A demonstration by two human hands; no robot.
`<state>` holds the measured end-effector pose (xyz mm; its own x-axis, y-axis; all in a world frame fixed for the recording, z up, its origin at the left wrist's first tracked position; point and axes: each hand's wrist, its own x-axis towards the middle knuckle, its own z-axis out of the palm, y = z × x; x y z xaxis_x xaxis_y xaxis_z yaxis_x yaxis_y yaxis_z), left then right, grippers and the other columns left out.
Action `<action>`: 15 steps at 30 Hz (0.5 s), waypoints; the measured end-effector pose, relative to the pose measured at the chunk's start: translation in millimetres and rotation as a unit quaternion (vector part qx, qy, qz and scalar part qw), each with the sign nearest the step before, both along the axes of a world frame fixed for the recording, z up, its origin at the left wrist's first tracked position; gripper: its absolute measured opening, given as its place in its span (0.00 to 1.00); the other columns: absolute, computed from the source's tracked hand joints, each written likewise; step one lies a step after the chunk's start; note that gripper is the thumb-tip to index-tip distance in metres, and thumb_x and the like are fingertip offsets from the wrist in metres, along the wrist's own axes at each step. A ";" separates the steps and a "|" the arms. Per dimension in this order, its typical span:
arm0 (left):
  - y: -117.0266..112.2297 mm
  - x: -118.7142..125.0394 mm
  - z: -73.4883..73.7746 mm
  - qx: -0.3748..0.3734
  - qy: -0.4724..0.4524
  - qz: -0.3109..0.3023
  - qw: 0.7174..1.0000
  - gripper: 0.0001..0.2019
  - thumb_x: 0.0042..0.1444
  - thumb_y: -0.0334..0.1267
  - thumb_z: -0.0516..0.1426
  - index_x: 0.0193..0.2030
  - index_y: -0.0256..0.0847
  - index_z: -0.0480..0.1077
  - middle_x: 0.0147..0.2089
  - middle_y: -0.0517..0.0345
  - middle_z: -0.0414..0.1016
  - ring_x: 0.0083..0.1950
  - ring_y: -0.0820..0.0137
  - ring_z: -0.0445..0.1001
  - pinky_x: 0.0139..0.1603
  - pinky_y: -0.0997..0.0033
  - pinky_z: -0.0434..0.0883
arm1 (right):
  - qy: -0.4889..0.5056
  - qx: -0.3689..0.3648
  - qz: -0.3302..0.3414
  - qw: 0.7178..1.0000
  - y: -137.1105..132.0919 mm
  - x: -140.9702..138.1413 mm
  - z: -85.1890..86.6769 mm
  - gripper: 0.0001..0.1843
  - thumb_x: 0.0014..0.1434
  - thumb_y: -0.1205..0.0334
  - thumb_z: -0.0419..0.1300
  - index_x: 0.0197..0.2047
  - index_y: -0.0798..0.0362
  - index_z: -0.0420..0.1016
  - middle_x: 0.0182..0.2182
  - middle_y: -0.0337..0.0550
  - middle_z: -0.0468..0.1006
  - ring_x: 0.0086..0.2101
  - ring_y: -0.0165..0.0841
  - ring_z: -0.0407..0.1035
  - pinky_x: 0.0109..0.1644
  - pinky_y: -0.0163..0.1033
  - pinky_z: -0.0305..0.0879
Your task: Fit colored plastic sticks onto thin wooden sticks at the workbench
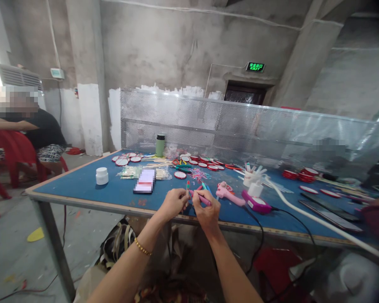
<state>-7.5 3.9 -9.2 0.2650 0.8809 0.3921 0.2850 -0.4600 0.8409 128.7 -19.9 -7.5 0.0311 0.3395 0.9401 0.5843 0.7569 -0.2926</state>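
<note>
My left hand [174,202] is closed at the table's front edge, pinching a small thin stick [188,185] with a red and green top. Close beside it, my right hand [208,213] grips a magenta pen [204,198] like a writing tool, its tip pointing toward the stick. Blue pen-like pieces [205,186] lie just beyond the right hand. To the right are a pink pistol-shaped tool [224,191] and a purple device [255,203] with a black cable. A heap of small pink and blue bits [199,174] lies beyond my hands.
On the blue table [82,185] are a white jar [102,176], a phone [144,182], bagged sticks [129,172], a green bottle [160,146] and several red-rimmed discs [122,162]. A white cable [303,213] crosses the right side. A perforated metal screen [177,122] stands behind. Another person [47,130] sits left.
</note>
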 end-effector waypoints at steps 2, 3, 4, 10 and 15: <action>-0.3 -0.1 -0.1 0.004 0.000 0.000 1.000 0.12 0.56 0.38 0.49 0.22 0.39 0.62 0.19 0.63 0.66 0.21 0.76 0.64 0.23 0.79 0.60 | 0.002 0.001 -0.002 1.000 -0.1 0.1 0.0 0.10 0.63 0.64 0.55 0.30 0.53 0.72 0.24 0.37 0.75 0.25 0.28 0.68 0.32 0.34 0.66; -0.6 -0.1 0.2 0.004 0.001 0.001 1.000 0.12 0.56 0.39 0.49 0.22 0.39 0.62 0.19 0.63 0.66 0.21 0.76 0.64 0.23 0.79 0.60 | 0.004 0.001 -0.002 1.000 -0.1 0.1 0.0 0.10 0.63 0.64 0.55 0.30 0.53 0.72 0.24 0.37 0.75 0.25 0.28 0.68 0.33 0.34 0.66; -1.1 -0.2 0.7 0.004 0.002 0.001 1.000 0.13 0.56 0.39 0.49 0.22 0.39 0.62 0.19 0.63 0.66 0.21 0.76 0.64 0.23 0.79 0.60 | 0.007 0.001 -0.001 1.000 -0.1 0.1 -0.1 0.10 0.63 0.64 0.55 0.30 0.53 0.72 0.24 0.37 0.75 0.25 0.28 0.68 0.33 0.34 0.66; -3.2 -0.7 3.3 -0.001 -0.002 -0.001 1.000 0.12 0.55 0.39 0.50 0.22 0.39 0.62 0.19 0.63 0.66 0.20 0.76 0.65 0.23 0.79 0.61 | 0.007 -0.003 0.007 1.000 -0.4 0.0 -0.2 0.09 0.63 0.64 0.56 0.31 0.53 0.72 0.24 0.37 0.74 0.25 0.28 0.68 0.32 0.34 0.66; -3.2 -0.6 3.1 -0.002 -0.003 -0.003 1.000 0.13 0.56 0.40 0.49 0.23 0.39 0.62 0.19 0.63 0.66 0.21 0.76 0.65 0.23 0.79 0.62 | 0.018 -0.004 0.006 1.000 0.0 0.6 -1.0 0.09 0.63 0.64 0.56 0.31 0.53 0.73 0.24 0.37 0.74 0.24 0.28 0.68 0.32 0.34 0.65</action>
